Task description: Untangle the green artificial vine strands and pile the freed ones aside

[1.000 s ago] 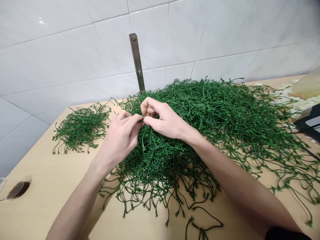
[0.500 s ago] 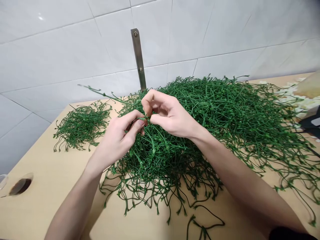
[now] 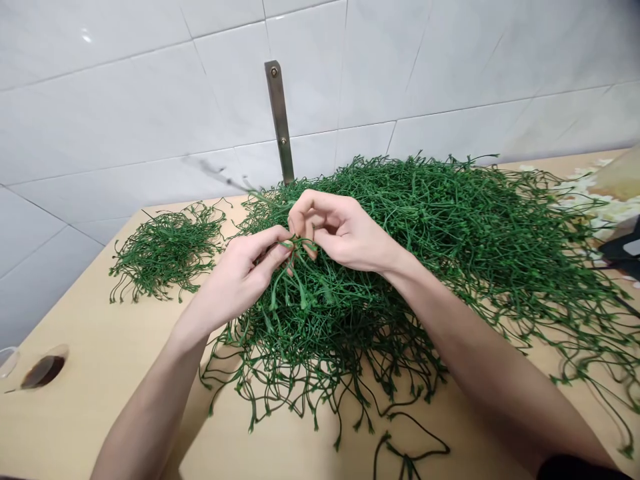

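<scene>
Over a big heap of green artificial flower stems (image 3: 450, 220), my two hands meet near the middle of the view. My left hand (image 3: 255, 267) pinches a branched green plastic stem (image 3: 295, 267) between thumb and forefinger. Part of it points up and left, blurred by motion; other branch ends hang below the fingers. Close against it, my right hand (image 3: 335, 230) has its fingers curled, with thumb and forefinger at a branch of the same stem. The exact contact of the right fingertips is partly hidden.
A smaller pile of green stems (image 3: 167, 250) lies at the left of the wooden table (image 3: 105, 373). White petals (image 3: 605, 200) and a black object (image 3: 623, 247) are at the right. A metal bracket (image 3: 280, 120) is fixed to the tiled wall. Dark liquid in a cup (image 3: 44, 371) shows at lower left.
My right hand has shifted slightly right and down, its fingers more spread around the stem's branches. The stem's far end has swung right and blurs. My left hand stays pinched on it.
</scene>
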`<state>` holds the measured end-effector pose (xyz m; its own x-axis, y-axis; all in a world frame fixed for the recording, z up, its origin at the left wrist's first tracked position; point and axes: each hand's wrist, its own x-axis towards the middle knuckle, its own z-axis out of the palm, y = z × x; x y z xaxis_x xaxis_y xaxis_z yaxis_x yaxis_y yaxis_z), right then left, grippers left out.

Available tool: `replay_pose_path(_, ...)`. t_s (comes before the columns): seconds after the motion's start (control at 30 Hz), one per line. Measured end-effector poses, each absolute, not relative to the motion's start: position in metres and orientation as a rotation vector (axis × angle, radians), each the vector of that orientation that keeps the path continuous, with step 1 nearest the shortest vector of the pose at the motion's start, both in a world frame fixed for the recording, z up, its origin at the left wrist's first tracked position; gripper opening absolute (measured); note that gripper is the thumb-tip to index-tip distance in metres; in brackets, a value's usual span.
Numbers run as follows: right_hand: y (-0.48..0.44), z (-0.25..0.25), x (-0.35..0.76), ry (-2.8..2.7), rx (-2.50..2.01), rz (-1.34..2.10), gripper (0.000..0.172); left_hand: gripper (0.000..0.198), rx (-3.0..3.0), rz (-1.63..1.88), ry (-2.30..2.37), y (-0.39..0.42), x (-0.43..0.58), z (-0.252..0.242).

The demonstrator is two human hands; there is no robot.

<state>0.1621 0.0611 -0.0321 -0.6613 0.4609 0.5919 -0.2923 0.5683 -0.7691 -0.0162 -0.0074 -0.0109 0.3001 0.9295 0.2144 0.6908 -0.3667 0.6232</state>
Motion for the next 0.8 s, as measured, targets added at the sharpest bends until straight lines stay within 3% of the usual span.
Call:
replay_pose_path(0.13,0.064,-0.029,0.168,-2.084,-0.239,1.059,0.035,0.020,2.113,0.815,1.562,-0.008,-0.017,-0.008)
replay_pose_path(0.33,0.063,-0.023,0.172,-2.099,-0.395,1.046,0.009,0.021,2.176,0.834,1.589,-0.012,-0.014,-0.008)
replay_pose_path(0.53,0.057,-0.019,0.174,-2.122,-0.448,1.079,0.032,0.022,2.187,0.760,1.575,-0.015,-0.010,-0.009)
replay_pose_path(0.8,0.050,-0.007,0.187,-2.208,-0.425,1.103,0.019,0.023,2.160,0.715,1.456,-0.022,-0.008,-0.001)
